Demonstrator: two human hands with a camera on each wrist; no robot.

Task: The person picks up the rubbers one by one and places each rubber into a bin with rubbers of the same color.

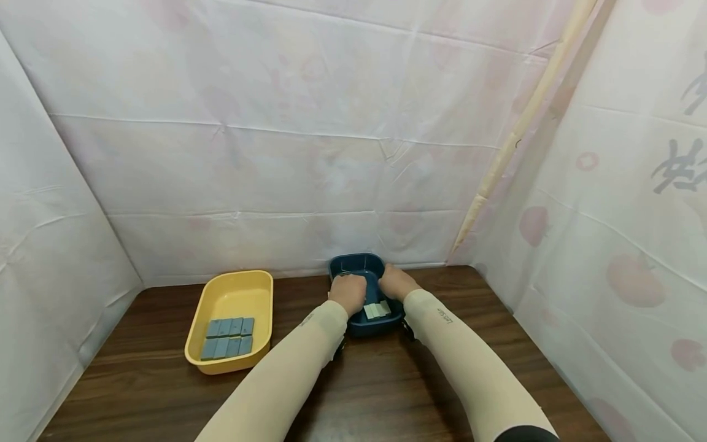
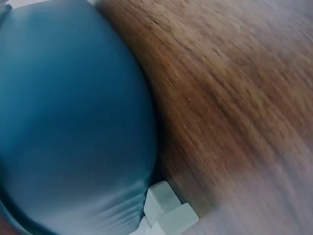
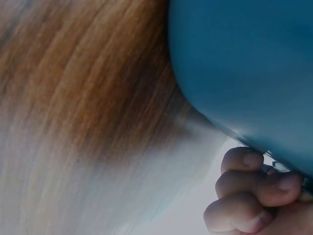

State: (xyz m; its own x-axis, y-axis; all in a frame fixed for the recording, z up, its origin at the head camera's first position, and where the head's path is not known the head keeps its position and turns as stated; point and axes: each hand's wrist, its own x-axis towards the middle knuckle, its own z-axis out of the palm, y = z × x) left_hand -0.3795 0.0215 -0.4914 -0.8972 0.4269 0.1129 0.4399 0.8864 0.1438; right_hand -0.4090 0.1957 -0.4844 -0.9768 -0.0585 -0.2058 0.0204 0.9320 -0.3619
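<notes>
A dark blue plastic tray point(image 1: 369, 328) sits at the back of the table, with a few pale rectangular tiles point(image 1: 378, 310) at its near end. My left hand point(image 1: 349, 293) grips the tray's left side with bent fingers, its fingertips hidden in the head view. At the opposite side, my right hand point(image 1: 396, 282) holds the rim. The right wrist view shows curled fingers point(image 3: 249, 191) against the tray's edge. White blocks point(image 2: 168, 210) show beside the tray's outer wall in the left wrist view; whether they touch the left hand I cannot tell.
Left of the blue tray stands a yellow tray point(image 1: 267, 307) holding two rows of blue-grey tiles point(image 1: 229, 337). Both trays are on a dark wooden table point(image 1: 375, 393). White printed sheets point(image 1: 309, 153) enclose the back and sides, with a pale pole point(image 1: 513, 135) at the right rear corner.
</notes>
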